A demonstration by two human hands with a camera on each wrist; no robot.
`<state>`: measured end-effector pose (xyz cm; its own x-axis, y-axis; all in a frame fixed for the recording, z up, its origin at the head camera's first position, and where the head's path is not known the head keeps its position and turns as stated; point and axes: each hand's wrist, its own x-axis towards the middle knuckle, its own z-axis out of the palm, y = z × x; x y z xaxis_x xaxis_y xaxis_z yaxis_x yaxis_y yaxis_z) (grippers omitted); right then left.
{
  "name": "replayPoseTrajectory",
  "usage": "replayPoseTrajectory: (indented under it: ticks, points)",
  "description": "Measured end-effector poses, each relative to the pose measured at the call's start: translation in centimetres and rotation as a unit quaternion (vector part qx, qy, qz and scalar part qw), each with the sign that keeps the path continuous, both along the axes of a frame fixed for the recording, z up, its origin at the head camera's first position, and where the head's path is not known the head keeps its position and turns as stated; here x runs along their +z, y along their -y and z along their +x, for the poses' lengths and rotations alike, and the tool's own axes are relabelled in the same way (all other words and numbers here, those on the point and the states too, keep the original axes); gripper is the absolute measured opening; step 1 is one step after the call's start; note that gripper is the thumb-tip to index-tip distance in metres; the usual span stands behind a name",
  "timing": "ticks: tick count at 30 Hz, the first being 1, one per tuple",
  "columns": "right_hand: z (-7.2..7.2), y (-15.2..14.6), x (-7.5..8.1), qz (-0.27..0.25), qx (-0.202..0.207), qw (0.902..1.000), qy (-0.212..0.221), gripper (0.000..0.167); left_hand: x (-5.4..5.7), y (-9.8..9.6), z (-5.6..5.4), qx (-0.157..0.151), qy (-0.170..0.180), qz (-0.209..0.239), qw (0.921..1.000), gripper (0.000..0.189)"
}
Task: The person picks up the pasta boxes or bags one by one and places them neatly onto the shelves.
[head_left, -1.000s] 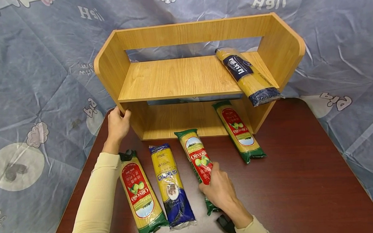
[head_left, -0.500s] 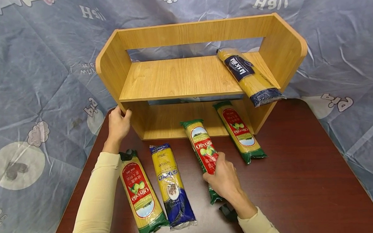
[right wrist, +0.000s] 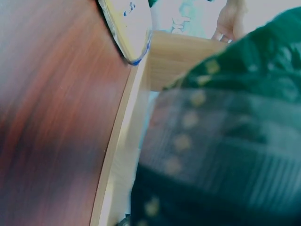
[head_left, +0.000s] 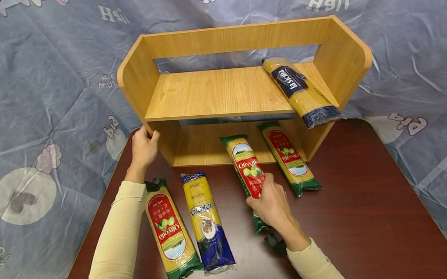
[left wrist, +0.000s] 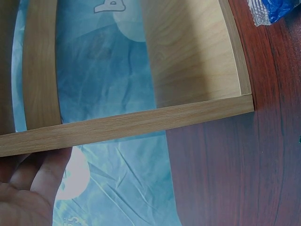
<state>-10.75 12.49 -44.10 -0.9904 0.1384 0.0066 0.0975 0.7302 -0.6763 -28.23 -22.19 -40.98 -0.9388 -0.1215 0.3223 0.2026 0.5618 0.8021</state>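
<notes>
My right hand (head_left: 271,201) grips the lower part of a spaghetti pack (head_left: 244,165) with a red Olivoilà label and green ends. The pack's far end lies at the front opening of the lower compartment; in the right wrist view its blurred green end (right wrist: 225,136) fills much of the picture. My left hand (head_left: 144,148) holds the front edge of the left side panel of a wooden shelf (head_left: 214,92). In the left wrist view, fingers (left wrist: 49,174) lie against the panel's outer face; the thumb is out of sight there.
A la sicilia spaghetti pack (head_left: 301,91) lies on the upper board, overhanging its front. Another Olivoilà pack (head_left: 288,157) lies partly inside the lower right. On the dark red table (head_left: 377,216) are an ankara pack (head_left: 208,222) and a third Olivoilà pack (head_left: 171,233).
My right hand has moved forward and slightly right with the spaghetti pack, bringing its far end to the lower compartment. The left hand stays at the shelf's side panel.
</notes>
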Motion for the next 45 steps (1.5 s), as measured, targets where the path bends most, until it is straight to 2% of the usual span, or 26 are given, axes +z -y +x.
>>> replayPoseTrajectory:
  ticks: [26, 37, 45]
  points:
    - [-3.7, -1.2, 1.1, 0.001, -0.004, 1.0, 0.006, 0.073, 0.0, 0.0, -0.1, 0.005, -0.006, -0.007, 0.9999, 0.028]
    - [-4.9, -1.3, 1.0, -0.004, 0.008, 0.9999, 0.008, 0.077, -0.2, 0.0, 0.1, 0.004, -0.012, -0.017, 0.9998, 0.027]
    - [-6.5, -1.5, 1.2, 0.004, 0.016, 0.9998, -0.007, 0.069, -0.3, 0.0, -0.1, 0.006, -0.022, -0.018, 0.9996, 0.025]
